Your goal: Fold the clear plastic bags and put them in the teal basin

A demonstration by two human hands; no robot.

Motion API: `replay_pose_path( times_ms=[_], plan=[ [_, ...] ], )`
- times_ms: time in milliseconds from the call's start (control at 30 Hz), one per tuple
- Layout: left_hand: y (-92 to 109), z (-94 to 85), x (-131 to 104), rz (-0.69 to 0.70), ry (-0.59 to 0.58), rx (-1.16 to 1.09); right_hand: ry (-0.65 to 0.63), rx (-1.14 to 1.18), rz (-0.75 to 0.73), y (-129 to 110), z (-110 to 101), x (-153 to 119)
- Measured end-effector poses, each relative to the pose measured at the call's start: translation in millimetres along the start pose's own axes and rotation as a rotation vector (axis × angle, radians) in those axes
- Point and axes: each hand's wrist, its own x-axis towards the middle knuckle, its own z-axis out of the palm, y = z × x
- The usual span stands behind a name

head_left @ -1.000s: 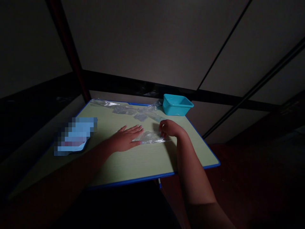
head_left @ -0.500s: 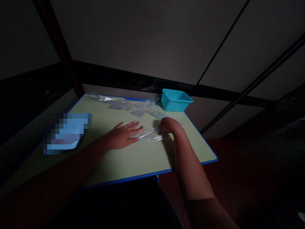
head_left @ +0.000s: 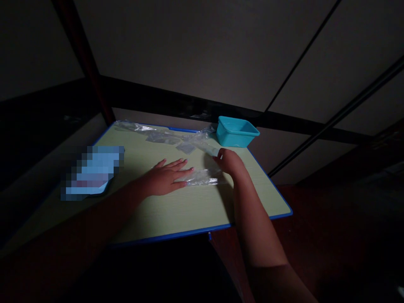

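Observation:
A clear plastic bag [head_left: 203, 177] lies flat on the table in front of me. My left hand [head_left: 164, 179] rests on its left end, palm down with the fingers spread. Over the bag's right part, slightly above the table, is my right hand [head_left: 231, 162]. Its fingers are curled and the thumb and fingertips come close together; what they pinch, if anything, is too dark and small to make out. Beyond the hands, several more clear plastic bags [head_left: 162, 138] lie loosely along the table's back edge, one reaching toward my right fingertips.
A turquoise plastic basket [head_left: 236, 134] stands at the back right corner of the pale table [head_left: 186, 214], which has a blue rim. On the left lies a blurred-out flat device [head_left: 99, 172]. Dark panels rise behind the table.
My right hand has risen a little off the bag, its fingers loosening slightly. My left hand stays spread on the bag. The whole view has shifted slightly.

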Motion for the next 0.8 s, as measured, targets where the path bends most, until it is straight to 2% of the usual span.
replay_pose_path(
  times_ms=[67, 167, 233, 333, 433, 500, 567, 700, 800],
  plan=[
    [0.8, 0.0, 0.0, 0.003, 0.003, 0.006, 0.008, 0.195, -0.138, -8.3, -0.6, -4.2],
    [0.5, 2.0, 0.7, -0.003, 0.006, 0.019, -0.237, 0.567, -0.355, -24.6, 4.5, -12.6],
    [-0.4, 3.8, 1.3, -0.023, 0.0, 0.027, -0.356, 0.702, -0.432, -33.8, 9.7, -16.0],
    [-1.4, 4.8, 1.6, -0.028, 0.0, 0.021, -0.45, 0.667, -0.367, -36.9, 15.2, -14.0],
    [-0.7, 2.9, 0.5, -0.003, 0.007, 0.005, -0.503, 0.491, -0.139, -25.9, 15.7, -5.3],
    [0.4, 1.1, -0.5, -0.003, 0.003, 0.006, -0.479, 0.395, 0.021, -15.4, 15.3, 1.2],
    [1.4, 0.1, -1.6, -0.012, 0.001, 0.01, -0.431, 0.311, 0.105, -7.1, 15.9, 6.0],
    [0.9, -1.9, -3.2, -0.017, 0.042, -0.01, -0.348, 0.164, 0.082, -2.7, 16.7, 8.4],
    [-0.1, -9.3, -4.4, -0.047, 0.163, -0.021, -0.193, 0.068, 0.031, -5.3, 11.7, 5.6]
  ],
)
